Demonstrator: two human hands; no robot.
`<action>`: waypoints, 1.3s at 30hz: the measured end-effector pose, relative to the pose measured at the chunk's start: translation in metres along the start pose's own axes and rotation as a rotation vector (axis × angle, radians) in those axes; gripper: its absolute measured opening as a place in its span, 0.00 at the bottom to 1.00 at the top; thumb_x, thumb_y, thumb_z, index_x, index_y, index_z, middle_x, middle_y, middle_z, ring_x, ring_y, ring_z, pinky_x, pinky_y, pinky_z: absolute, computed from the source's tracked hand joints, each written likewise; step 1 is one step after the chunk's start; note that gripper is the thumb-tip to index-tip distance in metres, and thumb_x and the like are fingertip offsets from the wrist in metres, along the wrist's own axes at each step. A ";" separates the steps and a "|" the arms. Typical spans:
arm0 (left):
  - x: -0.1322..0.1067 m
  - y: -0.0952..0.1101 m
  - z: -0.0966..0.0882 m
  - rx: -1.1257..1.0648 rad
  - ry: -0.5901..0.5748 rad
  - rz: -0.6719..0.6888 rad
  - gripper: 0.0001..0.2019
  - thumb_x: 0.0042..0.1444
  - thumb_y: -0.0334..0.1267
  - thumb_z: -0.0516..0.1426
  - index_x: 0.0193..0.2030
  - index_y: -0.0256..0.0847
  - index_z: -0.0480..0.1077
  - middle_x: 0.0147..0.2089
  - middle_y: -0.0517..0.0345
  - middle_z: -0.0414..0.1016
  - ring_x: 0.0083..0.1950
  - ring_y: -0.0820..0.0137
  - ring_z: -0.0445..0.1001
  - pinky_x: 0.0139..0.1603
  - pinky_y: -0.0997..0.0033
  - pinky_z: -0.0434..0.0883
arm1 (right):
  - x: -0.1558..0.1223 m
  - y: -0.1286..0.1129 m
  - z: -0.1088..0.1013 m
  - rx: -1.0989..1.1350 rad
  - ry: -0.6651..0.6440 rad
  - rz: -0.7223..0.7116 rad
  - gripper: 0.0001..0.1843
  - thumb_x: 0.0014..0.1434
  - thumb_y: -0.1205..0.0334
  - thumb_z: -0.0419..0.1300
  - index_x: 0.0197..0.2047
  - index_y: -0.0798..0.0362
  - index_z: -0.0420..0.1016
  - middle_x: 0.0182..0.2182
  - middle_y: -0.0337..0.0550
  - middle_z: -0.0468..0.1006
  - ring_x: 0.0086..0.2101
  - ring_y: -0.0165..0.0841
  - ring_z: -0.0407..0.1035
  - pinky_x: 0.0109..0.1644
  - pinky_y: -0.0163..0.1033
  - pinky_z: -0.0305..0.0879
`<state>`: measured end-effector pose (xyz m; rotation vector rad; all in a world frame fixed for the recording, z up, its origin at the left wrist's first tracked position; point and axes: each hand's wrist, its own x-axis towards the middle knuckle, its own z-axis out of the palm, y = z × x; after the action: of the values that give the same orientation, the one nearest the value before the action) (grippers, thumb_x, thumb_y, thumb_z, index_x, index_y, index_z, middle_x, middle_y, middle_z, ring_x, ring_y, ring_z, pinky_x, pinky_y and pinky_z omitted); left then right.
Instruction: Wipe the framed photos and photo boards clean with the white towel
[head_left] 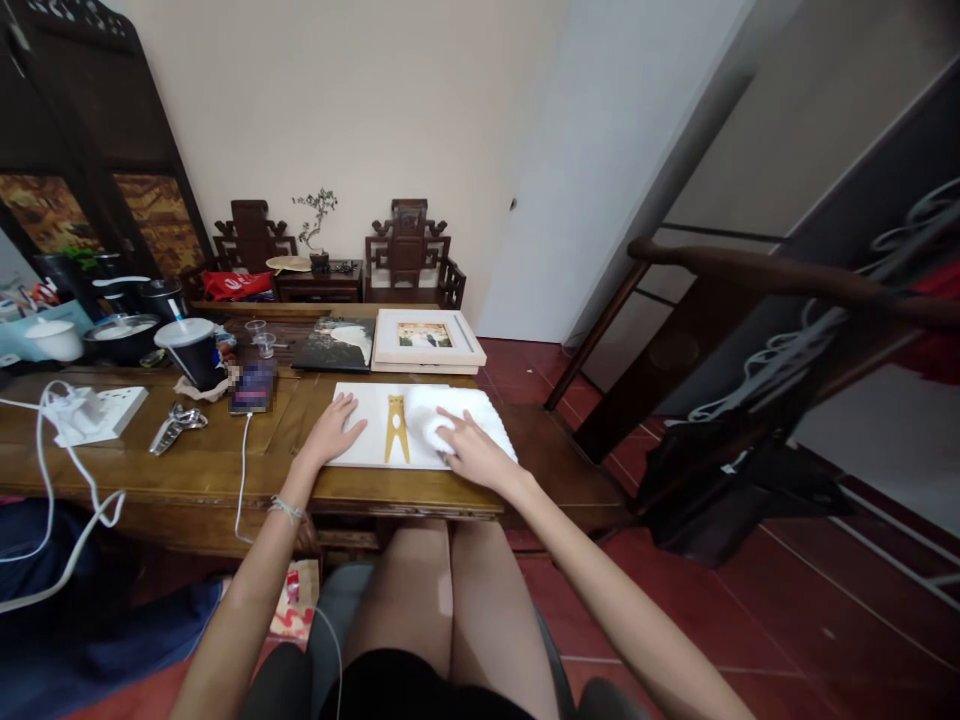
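Wooden tabletop (195, 470) held, near its front edge, a flat white panel (373, 402), seemingly light, stiff and best gripped by its edges, with the left hand (334, 428) spread open on it and the right hand (469, 450), fingers extended, pressing a soft white cloth (429, 425) onto it.

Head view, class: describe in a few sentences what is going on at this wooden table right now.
A seated person has both hands on a white rectangular board lying on the long brown wooden table. The left hand lies flat on the board's left part. The right hand presses a crumpled white cloth on its right part. A yellow wooden prop lies on the board between them. A white-framed photo lies beyond.
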<state>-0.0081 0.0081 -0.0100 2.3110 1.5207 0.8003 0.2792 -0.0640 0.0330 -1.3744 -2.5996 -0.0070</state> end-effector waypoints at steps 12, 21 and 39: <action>-0.001 0.000 0.000 -0.020 0.004 -0.021 0.30 0.60 0.52 0.52 0.63 0.34 0.66 0.70 0.44 0.60 0.73 0.58 0.53 0.72 0.55 0.52 | 0.039 0.005 0.008 0.020 -0.027 0.046 0.27 0.45 0.86 0.48 0.41 0.58 0.79 0.68 0.53 0.58 0.68 0.55 0.45 0.63 0.74 0.47; -0.002 0.004 -0.001 0.007 0.000 -0.003 0.30 0.61 0.50 0.52 0.63 0.31 0.65 0.70 0.40 0.59 0.73 0.57 0.52 0.73 0.55 0.51 | -0.031 -0.015 -0.006 0.138 -0.023 0.032 0.23 0.45 0.82 0.48 0.39 0.58 0.77 0.60 0.61 0.69 0.66 0.46 0.53 0.68 0.57 0.48; 0.001 -0.003 0.002 -0.052 0.041 -0.020 0.29 0.59 0.51 0.52 0.61 0.34 0.68 0.69 0.43 0.61 0.73 0.57 0.55 0.72 0.54 0.53 | -0.006 -0.007 -0.004 0.084 0.036 0.057 0.21 0.46 0.80 0.48 0.39 0.57 0.75 0.52 0.59 0.76 0.60 0.45 0.63 0.63 0.52 0.55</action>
<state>-0.0090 0.0101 -0.0124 2.2524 1.5185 0.8771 0.2775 -0.0731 0.0365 -1.4055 -2.4998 0.0840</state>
